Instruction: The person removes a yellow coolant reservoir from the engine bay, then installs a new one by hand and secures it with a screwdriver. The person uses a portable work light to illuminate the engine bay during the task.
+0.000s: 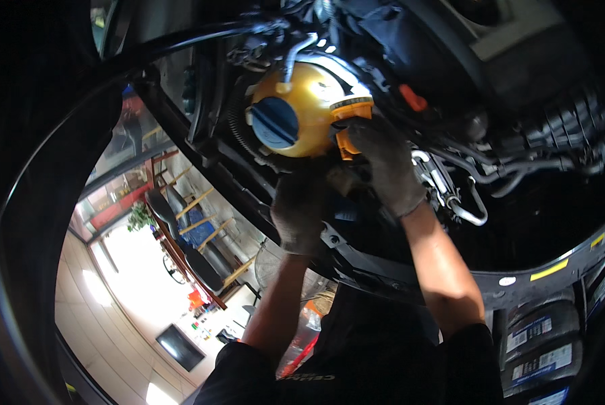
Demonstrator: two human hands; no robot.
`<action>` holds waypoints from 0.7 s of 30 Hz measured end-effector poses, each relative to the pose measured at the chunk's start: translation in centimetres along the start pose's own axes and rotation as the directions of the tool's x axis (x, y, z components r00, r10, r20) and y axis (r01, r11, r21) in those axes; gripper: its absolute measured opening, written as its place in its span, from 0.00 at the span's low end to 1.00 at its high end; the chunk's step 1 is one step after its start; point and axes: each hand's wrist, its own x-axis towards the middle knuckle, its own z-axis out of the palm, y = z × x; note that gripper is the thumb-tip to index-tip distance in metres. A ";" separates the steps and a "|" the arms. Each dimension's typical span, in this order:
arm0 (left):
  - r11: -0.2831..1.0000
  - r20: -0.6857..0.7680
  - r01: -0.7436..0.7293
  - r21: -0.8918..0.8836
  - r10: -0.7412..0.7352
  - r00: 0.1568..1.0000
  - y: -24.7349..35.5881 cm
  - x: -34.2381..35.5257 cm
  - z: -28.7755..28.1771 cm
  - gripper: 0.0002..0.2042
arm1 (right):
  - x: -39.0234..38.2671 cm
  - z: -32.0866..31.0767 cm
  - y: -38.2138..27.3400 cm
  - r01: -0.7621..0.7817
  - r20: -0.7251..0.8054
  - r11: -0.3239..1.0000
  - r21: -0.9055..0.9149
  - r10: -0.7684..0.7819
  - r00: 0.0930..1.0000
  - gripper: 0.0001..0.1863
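We see the orange part (354, 111) against or just beside the yellow tank (309, 101), gloved R hand (387, 165) gripping it; L hand (298, 212) sits below, hold hidden, can't tell. We judge it light, stiff, prob. plastic, poss. slick; best held under its rim. Surroundings: dark engine bay (410, 50); tyres (542, 364) lower R; bright room w/ screen (180, 347) lower L.

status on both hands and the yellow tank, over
Right hand gripping orange part beside yellow tank. Left hand lower, fingers hidden in shadow. Tank's blue cap on. Grey hose over tank's top.
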 end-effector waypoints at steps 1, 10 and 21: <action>0.993 0.065 0.076 -0.087 -0.071 0.995 0.2 -0.2 -0.7 0.17 | -0.7 0.2 -0.6 0.166 -0.032 0.945 -0.282 -0.183 0.983 0.17; 0.942 0.406 -0.335 0.007 0.303 0.862 3.1 -10.1 -6.9 0.45 | -17.6 6.9 -1.3 0.126 -0.037 0.986 -0.113 -0.131 0.991 0.29; 0.888 0.089 -0.438 0.139 0.429 0.899 3.5 -9.2 -10.0 0.39 | -14.5 2.9 -6.4 -0.482 0.599 0.861 0.161 0.303 0.741 0.33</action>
